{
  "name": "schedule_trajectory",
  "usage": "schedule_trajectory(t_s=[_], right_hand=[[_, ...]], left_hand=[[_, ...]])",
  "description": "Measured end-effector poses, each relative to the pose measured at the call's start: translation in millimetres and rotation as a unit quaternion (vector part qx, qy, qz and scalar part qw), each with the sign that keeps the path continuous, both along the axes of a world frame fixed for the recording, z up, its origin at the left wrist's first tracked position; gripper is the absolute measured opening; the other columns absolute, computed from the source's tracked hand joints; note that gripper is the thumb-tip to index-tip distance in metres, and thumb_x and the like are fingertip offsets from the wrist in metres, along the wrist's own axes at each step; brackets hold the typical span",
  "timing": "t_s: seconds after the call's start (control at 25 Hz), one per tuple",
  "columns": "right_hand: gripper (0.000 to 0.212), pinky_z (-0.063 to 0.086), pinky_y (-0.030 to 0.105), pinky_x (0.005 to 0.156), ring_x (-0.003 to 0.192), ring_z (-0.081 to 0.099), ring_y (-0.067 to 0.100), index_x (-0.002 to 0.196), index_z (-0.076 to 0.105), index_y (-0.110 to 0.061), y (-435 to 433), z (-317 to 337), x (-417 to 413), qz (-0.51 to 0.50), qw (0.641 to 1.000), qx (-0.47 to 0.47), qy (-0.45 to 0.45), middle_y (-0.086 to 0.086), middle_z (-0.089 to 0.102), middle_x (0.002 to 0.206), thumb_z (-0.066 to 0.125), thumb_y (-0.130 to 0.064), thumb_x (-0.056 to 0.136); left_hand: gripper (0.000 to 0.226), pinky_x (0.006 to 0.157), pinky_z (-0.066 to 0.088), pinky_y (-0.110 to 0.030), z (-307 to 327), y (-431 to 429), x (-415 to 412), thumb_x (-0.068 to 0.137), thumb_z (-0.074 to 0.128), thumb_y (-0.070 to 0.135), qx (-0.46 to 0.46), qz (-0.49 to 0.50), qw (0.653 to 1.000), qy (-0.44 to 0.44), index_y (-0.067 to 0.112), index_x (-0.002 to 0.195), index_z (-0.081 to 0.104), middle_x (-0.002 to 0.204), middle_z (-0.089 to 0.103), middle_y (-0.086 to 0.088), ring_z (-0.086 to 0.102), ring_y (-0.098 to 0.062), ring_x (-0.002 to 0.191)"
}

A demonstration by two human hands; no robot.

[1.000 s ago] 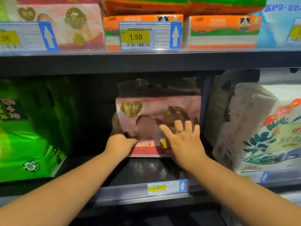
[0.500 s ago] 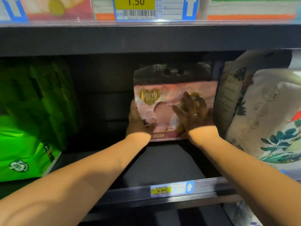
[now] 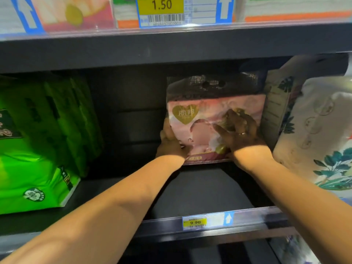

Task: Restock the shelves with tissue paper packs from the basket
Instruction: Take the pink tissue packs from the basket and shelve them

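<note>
A pink tissue pack [image 3: 213, 107] with a gold heart logo stands upright deep on the dark middle shelf [image 3: 200, 193], its clear plastic handle flap on top. My left hand [image 3: 169, 143] grips the pack's lower left edge, with the fingers hidden behind its side. My right hand [image 3: 240, 134], wearing a ring, presses flat on the pack's front right with its fingers spread. Both hands lie in the shelf's shadow. The basket is out of view.
Green tissue packs [image 3: 38, 168] fill the shelf's left side. White leaf-printed packs [image 3: 320, 134] stand tight against the pink pack's right. A 9.90 price label [image 3: 194, 222] sits on the shelf's front rail. The upper shelf [image 3: 171, 46] hangs low overhead, holding more packs.
Both hands have slid the pink pack farther back on the shelf, toward the leaf-printed packs. My arms reach deeper in, and the view has moved closer and lower.
</note>
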State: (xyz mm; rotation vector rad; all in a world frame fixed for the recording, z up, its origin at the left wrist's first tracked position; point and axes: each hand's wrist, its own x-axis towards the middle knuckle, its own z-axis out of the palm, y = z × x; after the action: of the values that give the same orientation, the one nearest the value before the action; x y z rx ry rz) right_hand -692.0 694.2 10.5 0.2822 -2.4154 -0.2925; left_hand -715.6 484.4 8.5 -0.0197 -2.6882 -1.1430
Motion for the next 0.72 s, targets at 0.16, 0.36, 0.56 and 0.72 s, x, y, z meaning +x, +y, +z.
schedule_trajectory(t_s=[0.16,0.36,0.56,0.72], right_hand=[[0.063,0.048,0.051,0.089,0.127,0.044,0.043,0.139,0.049,-0.024,-7,14,36,-0.040,0.995,-0.010,-0.094,0.019,0.042,0.145,0.071,-0.030,0.080],[0.049,0.044,0.040,0.086,0.108,0.052,0.033,0.119,0.054,-0.018,-12,25,79,-0.124,0.981,-0.057,-0.140,0.014,0.057,0.118,0.046,-0.058,0.091],[0.059,0.045,0.041,0.086,0.111,0.049,0.033,0.131,0.049,-0.023,-19,15,124,-0.021,0.993,-0.061,-0.100,0.011,0.053,0.124,0.044,-0.062,0.087],[0.058,0.049,0.046,0.089,0.111,0.052,0.037,0.126,0.058,-0.018,-22,-10,190,0.015,0.991,-0.113,-0.072,0.016,0.058,0.121,0.056,-0.056,0.081]], left_hand=[[0.108,0.093,0.049,-0.038,8,-26,10,0.076,0.076,0.038,-0.051,-0.044,0.998,0.013,0.043,0.146,-0.006,0.144,0.043,-0.001,0.057,-0.027,0.114],[0.077,0.090,0.051,-0.039,26,-41,70,0.077,0.069,0.053,-0.239,-0.041,0.966,0.084,0.032,0.141,0.031,0.131,0.054,-0.002,0.057,-0.025,0.112],[0.078,0.109,0.036,-0.041,27,-27,151,0.080,0.056,0.065,-0.352,-0.083,0.927,0.097,0.031,0.145,0.031,0.148,0.038,0.003,0.033,-0.021,0.137],[0.083,0.116,0.017,-0.034,15,-20,211,0.078,0.058,0.065,-0.344,-0.139,0.920,0.126,0.036,0.148,0.024,0.157,0.021,0.009,0.014,-0.015,0.146]])
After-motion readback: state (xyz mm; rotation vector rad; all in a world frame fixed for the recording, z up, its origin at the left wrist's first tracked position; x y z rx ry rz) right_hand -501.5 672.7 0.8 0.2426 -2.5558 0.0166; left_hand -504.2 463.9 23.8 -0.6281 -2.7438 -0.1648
